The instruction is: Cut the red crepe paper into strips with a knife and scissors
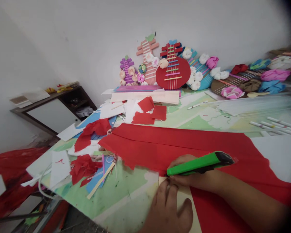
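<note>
Head view: right hand [203, 183] grips green tool [194, 163]; left hand [168, 208], fingers spread, presses cream card [184, 191]—any card shift could cause a slip!

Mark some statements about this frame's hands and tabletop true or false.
1. The right hand holds a long green tool with a black end. True.
2. The left hand grips that tool. False: its fingers lie on a cream strip.
3. A red sheet with a ragged edge lies on the pale green table. True.
4. Every scrap left of the sheet is green. False: crumpled red scraps lie there.
5. A round red lute-shaped piece stands upright at the back. True.
</note>
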### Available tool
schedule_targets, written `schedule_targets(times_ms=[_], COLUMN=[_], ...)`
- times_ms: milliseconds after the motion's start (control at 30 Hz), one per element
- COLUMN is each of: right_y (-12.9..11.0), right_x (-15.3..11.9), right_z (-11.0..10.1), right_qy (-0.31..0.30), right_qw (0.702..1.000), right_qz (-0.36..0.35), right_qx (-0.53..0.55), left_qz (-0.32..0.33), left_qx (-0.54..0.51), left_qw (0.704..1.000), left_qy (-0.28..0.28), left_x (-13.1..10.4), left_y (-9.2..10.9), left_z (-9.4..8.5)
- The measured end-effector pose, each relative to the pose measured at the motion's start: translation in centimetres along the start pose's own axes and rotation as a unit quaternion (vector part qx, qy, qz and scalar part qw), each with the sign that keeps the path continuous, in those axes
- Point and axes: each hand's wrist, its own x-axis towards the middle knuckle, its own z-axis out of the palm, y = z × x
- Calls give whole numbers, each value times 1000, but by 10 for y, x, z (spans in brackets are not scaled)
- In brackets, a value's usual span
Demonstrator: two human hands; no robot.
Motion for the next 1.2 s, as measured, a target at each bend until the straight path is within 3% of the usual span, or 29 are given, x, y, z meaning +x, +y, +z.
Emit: schedule_targets(times_ms=[100, 300, 533, 833, 1033, 1200], right_y=[1, 4, 6, 4, -1, -3], right_x=[0, -3, -4, -2, 1, 1], right_z=[1, 6, 4, 1, -1, -2], right_qy=[0, 78, 58, 8, -20, -29], right_qw=[1000, 996, 998, 999, 998, 997], right_qz=[1, 42, 31, 31, -7, -14], right_qx=[2, 4, -1, 8, -64, -65], left_qz=[15, 10, 6, 2, 4, 3], left_qx=[-7, -12, -13, -15, -15, -14], left_qw=[1000, 1000, 1000, 1000, 1000, 1000], left_qy=[13, 26, -14, -17, -19, -26], left_x=[2, 3, 3, 2, 0, -1], left_y=[0, -1, -2, 0, 0, 0], left_z=[-1, -2, -6, -5, -6, -6])
